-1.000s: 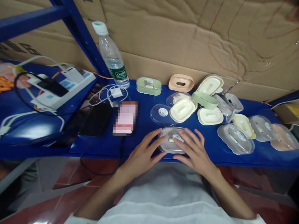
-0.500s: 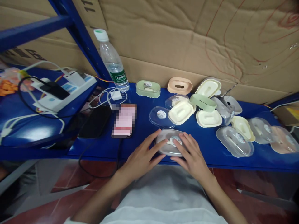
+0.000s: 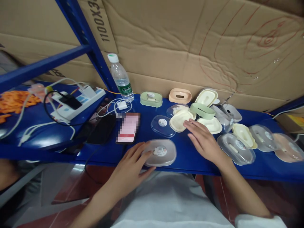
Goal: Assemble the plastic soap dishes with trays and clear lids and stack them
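A grey soap box [image 3: 167, 155] with a clear lid and a round sticker lies near the front edge of the blue shelf. My left hand [image 3: 135, 163] rests at its left side, fingers stretched over the lid and thumb by the front edge. My right hand [image 3: 205, 142] reaches forward with its fingers extended. Its fingertips are at the right edge of a cream tray [image 3: 177, 122]; whether they touch it I cannot tell. Left of that tray lies a loose clear lid [image 3: 161, 128]. A green frame [image 3: 203, 110] sits behind my right hand, partly over another cream tray [image 3: 211, 125].
Several more soap boxes, one a lidded grey box [image 3: 234, 150], stand to the right. A green box [image 3: 151, 99], a peach part [image 3: 180, 95] and a water bottle [image 3: 123, 84] line the cardboard wall. A phone [image 3: 128, 128] and a power strip [image 3: 78, 104] lie left.
My right hand has left the grey soap box and moved forward and right to the cream tray. The box has shifted left with my left hand at it. The camera view has tilted.
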Available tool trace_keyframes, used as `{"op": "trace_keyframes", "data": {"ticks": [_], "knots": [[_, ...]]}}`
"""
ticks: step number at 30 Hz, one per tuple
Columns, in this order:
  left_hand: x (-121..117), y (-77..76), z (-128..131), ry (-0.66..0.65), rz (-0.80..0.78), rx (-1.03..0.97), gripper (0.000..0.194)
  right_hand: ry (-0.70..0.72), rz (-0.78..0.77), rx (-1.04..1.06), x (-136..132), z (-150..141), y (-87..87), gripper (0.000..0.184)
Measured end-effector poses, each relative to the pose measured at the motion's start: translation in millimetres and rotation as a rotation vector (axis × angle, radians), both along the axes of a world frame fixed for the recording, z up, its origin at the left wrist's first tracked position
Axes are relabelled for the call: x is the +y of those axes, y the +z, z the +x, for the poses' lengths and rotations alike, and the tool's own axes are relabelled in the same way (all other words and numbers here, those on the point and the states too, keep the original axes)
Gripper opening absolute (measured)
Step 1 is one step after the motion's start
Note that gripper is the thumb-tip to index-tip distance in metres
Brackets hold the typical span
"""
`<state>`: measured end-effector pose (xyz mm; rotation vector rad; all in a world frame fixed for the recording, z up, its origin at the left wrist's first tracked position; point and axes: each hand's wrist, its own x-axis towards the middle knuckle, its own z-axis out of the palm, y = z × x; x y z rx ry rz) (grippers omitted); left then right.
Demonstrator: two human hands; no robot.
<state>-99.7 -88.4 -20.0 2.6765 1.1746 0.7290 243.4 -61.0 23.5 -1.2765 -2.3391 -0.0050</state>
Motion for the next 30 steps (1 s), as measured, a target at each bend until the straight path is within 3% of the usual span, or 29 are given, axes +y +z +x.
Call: {"op": "trace_keyframes", "data": {"ticks": [3,6,9,14,19,22,25,30], "knots": [[-5.0,3.0,-9.3,0.053,0.010,0.009,0.039,0.022,0.053,-0.180,23.4,-18.8,-10.2,0.054],[-6.3,5.0,-8.5,0.108,0.022,-0.006,0.035,0.070,0.052,-0.307,24.8,-37.7,-25.1,0.054],[-4.9,5.7,-4.3,0.166,0.039,-0.022,0.031,0.057,0.052,-0.321,-1.1,-31.1,-33.7,0.045],[4.1,0.6,6.7,0.250,0.072,-0.033,0.031,-0.090,0.008,-0.158,-73.0,16.8,-45.1,0.037],[44.9,-5.4,30.0,0.276,0.076,-0.047,0.033,-0.172,-0.037,-0.028,-106.1,26.8,-58.1,0.032],[70.1,-1.6,45.5,0.295,0.087,-0.065,0.042,-0.144,-0.087,-0.018,-98.9,13.3,-57.7,0.044],[68.0,5.1,55.5,0.267,0.134,-0.090,0.051,-0.121,-0.095,-0.013,-79.9,8.5,-47.3,0.063],[28.4,4.1,56.5,-0.139,0.025,-0.028,0.050,-0.291,0.161,-0.133,-22.0,37.2,-15.1,0.055]]}}
